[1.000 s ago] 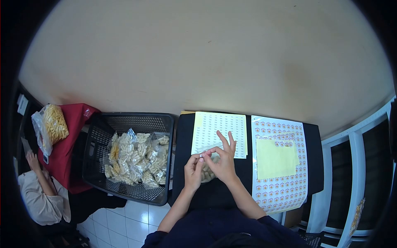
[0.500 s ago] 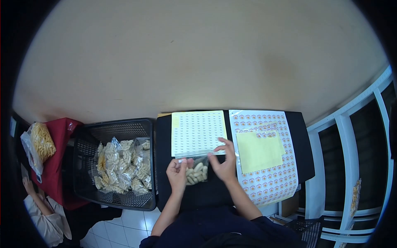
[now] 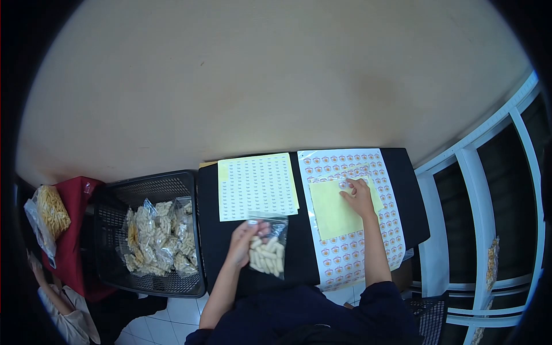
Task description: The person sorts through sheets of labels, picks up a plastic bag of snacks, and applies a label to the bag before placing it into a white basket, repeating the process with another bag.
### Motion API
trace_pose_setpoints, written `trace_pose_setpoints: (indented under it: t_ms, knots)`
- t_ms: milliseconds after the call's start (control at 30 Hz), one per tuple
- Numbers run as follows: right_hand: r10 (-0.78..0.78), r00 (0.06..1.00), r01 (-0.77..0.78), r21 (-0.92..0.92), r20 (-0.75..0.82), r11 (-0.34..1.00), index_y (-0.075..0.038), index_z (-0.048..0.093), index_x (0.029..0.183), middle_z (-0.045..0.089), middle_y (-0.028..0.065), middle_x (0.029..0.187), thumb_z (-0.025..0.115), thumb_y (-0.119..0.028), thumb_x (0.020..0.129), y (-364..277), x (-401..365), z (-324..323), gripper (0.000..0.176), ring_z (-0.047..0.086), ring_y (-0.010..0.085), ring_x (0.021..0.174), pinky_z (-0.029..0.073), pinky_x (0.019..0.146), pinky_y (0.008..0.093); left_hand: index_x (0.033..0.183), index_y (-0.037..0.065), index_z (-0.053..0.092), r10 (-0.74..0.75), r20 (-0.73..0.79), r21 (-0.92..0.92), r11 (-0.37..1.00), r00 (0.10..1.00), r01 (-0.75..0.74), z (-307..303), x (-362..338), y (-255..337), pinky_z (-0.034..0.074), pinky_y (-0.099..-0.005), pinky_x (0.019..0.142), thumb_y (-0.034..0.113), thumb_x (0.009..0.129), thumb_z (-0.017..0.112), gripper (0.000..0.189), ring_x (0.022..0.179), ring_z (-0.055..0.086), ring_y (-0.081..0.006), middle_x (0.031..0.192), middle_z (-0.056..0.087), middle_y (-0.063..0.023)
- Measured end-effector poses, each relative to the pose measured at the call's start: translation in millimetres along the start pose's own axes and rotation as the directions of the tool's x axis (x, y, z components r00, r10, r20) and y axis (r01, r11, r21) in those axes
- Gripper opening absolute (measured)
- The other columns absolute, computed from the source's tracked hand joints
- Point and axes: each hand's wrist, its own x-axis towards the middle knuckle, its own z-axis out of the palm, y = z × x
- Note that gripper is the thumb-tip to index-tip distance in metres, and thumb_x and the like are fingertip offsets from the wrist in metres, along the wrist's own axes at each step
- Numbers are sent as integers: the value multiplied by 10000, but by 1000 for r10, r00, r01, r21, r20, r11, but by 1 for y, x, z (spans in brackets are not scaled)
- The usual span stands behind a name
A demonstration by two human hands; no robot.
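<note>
My left hand [image 3: 242, 241] pinches the upper left part of a clear zip bag [image 3: 268, 248] and holds it up over the black tabletop. Pale, finger-shaped snack pieces fill the bag's lower part. Over to the right, my right hand [image 3: 361, 198] rests on a sheet of round printed stickers [image 3: 339, 158], its thumb and fingers curled around a sticker [image 3: 344, 185] at the top of the bare yellow backing [image 3: 333, 215]. Whether that sticker has lifted off is hard to see. Behind the bag lies a label sheet [image 3: 256, 184] with rows of small dark print.
A black plastic basket [image 3: 195, 230] of bagged snacks [image 3: 161, 230] stands left of the black table [image 3: 299, 259]. Farther left, a bag of yellow snacks [image 3: 53, 210] lies on a red cloth [image 3: 77, 230], near another person's arm [image 3: 54, 293]. White shelving [image 3: 434, 230] stands at right.
My right hand has left the bag's top edge and moved right onto the sticker sheet. My left hand still holds the bag, which now hangs more upright and slightly lower.
</note>
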Motion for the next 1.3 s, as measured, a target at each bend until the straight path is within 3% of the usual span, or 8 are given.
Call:
trace_pose_setpoints:
  t_ms: [167, 333, 667, 833, 900, 1133, 1167, 1300]
  knots:
    - [-21, 1000, 22, -68, 17, 997, -32, 600, 1001, 536, 84, 806, 718, -123, 639, 2, 3, 1, 392, 489, 171, 575, 444, 570, 285, 1212, -25, 387, -308, 297, 53, 951, 904, 306, 74, 31, -29, 434, -307, 888, 206, 909, 418, 382, 1051, 520, -215, 1155, 512, -157]
    - [18, 1000, -18, -41, -6, 999, -50, 611, 941, 547, 73, 812, 711, -126, 648, 4, 5, 5, 319, 503, 174, 562, 450, 571, 291, 1218, 8, 378, -485, 327, -32, 852, 811, 523, 93, 55, -64, 489, -329, 806, 232, 907, 417, 386, 957, 565, -188, 1110, 540, -131]
    - [149, 983, -150, 3, -105, 989, -64, 586, 818, 542, 64, 854, 625, -135, 735, 3, 5, 17, 116, 563, 207, 698, 458, 632, 310, 1184, 2, 419, -511, 369, -61, 820, 776, 569, 80, 60, -69, 474, -309, 824, 257, 915, 397, 371, 948, 570, -174, 1091, 560, -130]
    - [23, 989, -44, -138, -147, 989, -28, 591, 823, 545, 90, 843, 624, -154, 748, 9, 5, 23, 150, 546, 193, 707, 451, 620, 294, 1165, -3, 443, -494, 374, -75, 828, 785, 556, 80, 59, -70, 485, -308, 798, 271, 914, 397, 374, 917, 580, -169, 1076, 567, -127]
    - [201, 978, -204, -70, -53, 976, -52, 579, 819, 544, 93, 895, 598, -145, 751, 3, 6, 20, 117, 570, 225, 815, 459, 706, 331, 1158, -6, 450, -495, 392, -79, 822, 776, 564, 78, 62, -71, 488, -309, 792, 277, 913, 398, 378, 904, 585, -168, 1063, 572, -125]
    - [186, 977, -191, 43, 107, 981, -27, 567, 866, 553, 112, 926, 569, -150, 779, 10, 1, 9, 150, 571, 219, 844, 453, 728, 311, 1160, -16, 444, -462, 457, -162, 797, 761, 581, 85, 58, -64, 490, -307, 786, 261, 913, 401, 374, 888, 592, -173, 1036, 581, -122]
    - [200, 979, -206, 209, 51, 956, -35, 548, 948, 544, 112, 975, 565, -163, 788, 12, -2, 13, 206, 567, 215, 875, 450, 736, 311, 1160, -16, 444, -461, 456, -163, 798, 761, 581, 90, 53, -60, 490, -307, 786, 261, 913, 401, 374, 888, 592, -173, 1036, 581, -122]
    - [285, 957, -173, 677, -56, 715, -89, 362, 1263, 489, 122, 1118, 552, -174, 810, -66, -37, -8, 498, 545, 218, 961, 449, 757, 330, 1162, 4, 412, -27, 211, -61, 997, 977, 41, 95, 31, -23, 488, -280, 790, 92, 901, 411, 275, 961, 571, -208, 1067, 562, -148]
